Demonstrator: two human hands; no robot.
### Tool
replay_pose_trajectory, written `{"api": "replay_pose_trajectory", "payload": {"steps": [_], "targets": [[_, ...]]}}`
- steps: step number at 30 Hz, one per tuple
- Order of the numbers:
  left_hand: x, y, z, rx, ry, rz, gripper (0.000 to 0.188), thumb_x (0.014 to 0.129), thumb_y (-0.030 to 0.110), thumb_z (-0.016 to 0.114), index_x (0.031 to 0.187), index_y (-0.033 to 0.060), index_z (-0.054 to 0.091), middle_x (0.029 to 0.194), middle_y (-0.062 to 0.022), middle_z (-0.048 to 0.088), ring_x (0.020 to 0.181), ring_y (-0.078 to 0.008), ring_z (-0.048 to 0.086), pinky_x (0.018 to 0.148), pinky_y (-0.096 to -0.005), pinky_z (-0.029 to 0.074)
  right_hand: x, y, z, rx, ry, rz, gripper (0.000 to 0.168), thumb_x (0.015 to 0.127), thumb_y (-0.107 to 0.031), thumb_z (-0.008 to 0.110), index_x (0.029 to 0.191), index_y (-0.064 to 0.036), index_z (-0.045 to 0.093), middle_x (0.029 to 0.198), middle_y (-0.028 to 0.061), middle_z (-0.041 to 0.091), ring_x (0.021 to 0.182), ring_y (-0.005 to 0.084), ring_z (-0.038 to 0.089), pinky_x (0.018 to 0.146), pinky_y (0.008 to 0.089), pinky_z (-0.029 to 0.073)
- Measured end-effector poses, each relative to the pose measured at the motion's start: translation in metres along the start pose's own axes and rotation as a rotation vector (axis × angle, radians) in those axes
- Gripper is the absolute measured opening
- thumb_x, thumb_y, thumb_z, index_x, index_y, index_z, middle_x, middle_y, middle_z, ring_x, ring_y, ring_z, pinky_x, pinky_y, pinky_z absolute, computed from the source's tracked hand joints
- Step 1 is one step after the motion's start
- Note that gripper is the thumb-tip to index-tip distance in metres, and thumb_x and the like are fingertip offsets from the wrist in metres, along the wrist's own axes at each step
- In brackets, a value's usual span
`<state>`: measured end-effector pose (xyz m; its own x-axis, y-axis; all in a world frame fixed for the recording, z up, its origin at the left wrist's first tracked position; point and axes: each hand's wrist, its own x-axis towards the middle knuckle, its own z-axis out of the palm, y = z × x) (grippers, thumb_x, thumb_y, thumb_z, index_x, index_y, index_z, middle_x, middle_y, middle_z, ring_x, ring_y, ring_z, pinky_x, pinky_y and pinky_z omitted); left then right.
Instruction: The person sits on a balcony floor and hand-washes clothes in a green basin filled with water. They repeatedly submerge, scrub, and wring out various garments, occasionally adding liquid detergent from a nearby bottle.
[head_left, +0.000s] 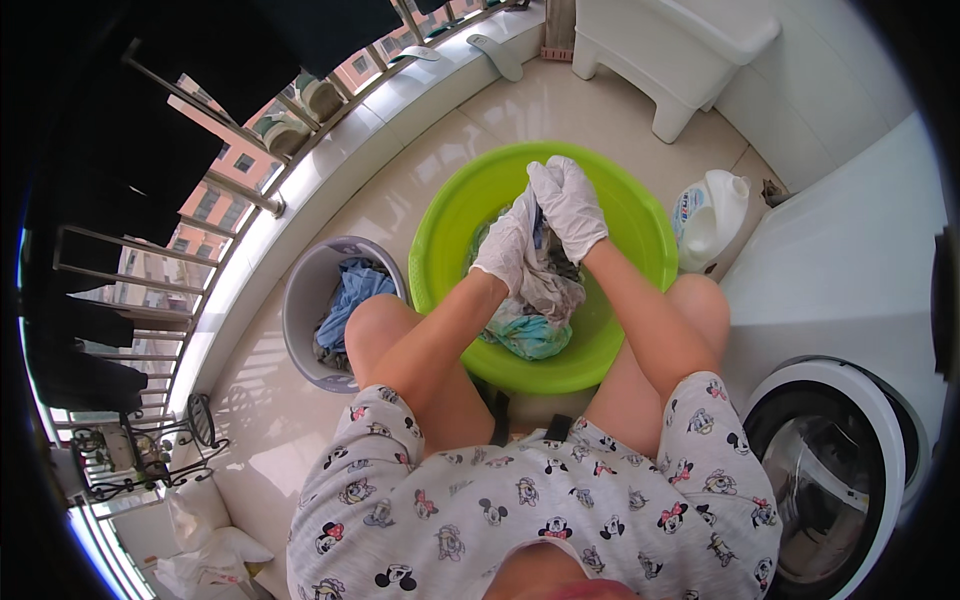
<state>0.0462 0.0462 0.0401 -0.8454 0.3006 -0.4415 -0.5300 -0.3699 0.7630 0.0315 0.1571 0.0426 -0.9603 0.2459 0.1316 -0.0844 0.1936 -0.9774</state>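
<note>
Both my hands wear thin white gloves and are close together above a lime-green plastic basin (442, 247). My left hand (508, 244) is closed on a pale grey-beige wet garment (551, 283) that hangs down from it. Against it, farther up, my right hand (570, 206) is bent over with its fingers curled on the same cloth; its fingertips are partly hidden. A teal-green patterned cloth (531, 331) lies in the basin below, beside a dark striped cloth (564, 264). The basin stands on the floor between my knees.
A grey laundry basket (300, 315) holding a blue garment (356, 292) stands by my left knee. On the right are a white detergent bottle (709, 217) and a front-loading washing machine's round door (825, 480). A white plastic washtub (667, 52) on legs stands beyond. Metal railing (244, 191) lines the left.
</note>
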Motion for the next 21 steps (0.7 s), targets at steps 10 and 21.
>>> {"api": "replay_pose_trajectory", "payload": {"steps": [10,21], "targets": [[0.052,-0.012,-0.053,-0.595,-0.371,0.036,0.022,0.096,0.029,0.053,0.098,0.0108,0.065,0.092,-0.0030,0.063,0.082,-0.0160,0.058,0.072,-0.0296,0.048,-0.034,-0.029,0.010,-0.315,-0.177,-0.192,0.035,0.092,-0.036,0.058,0.085,-0.002,0.059,0.081,0.0181,0.059,0.075,0.0354,0.057,0.073,0.0387,0.048],[0.046,-0.007,-0.061,-0.278,-0.084,0.102,0.025,0.098,0.028,0.049,0.106,0.0084,0.064,0.093,-0.0017,0.066,0.088,-0.0173,0.062,0.077,-0.0347,0.052,-0.038,-0.024,0.018,-0.417,-0.161,-0.412,0.031,0.094,-0.032,0.053,0.086,-0.003,0.061,0.084,0.0199,0.062,0.081,0.0400,0.061,0.072,0.0458,0.049]]}}
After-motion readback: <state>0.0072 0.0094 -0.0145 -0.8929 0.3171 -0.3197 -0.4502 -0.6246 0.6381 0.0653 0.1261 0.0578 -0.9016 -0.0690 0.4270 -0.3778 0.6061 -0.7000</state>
